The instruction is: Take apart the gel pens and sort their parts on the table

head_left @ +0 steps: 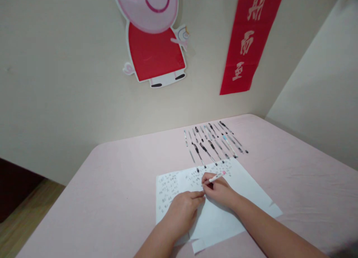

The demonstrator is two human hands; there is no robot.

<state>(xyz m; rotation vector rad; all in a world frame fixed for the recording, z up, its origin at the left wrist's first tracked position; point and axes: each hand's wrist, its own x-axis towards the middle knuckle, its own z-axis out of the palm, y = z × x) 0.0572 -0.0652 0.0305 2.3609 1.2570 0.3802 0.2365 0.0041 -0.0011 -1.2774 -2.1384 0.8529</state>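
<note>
My right hand point(218, 190) is closed round a white pen point(216, 177) with a pink end. Its tip, hidden by my fingers, points down at the white paper point(248, 189). My left hand point(182, 209) lies on the paper just to the left, its fingers extended toward the right hand and holding nothing. Small dark handwriting covers the paper's left part and upper edge, while the right side is blank. Beyond the upper edge, several pens point(205, 150) lie side by side in two rows, some with black caps or grips, one with a light blue part.
The pink tabletop point(112, 190) extends to both sides and meets the wall at the back. On the wall hang a cartoon pig cutout point(155, 50) in a red dress and a red banner point(246, 45) with pale characters. Wooden floor point(36, 202) shows at lower left.
</note>
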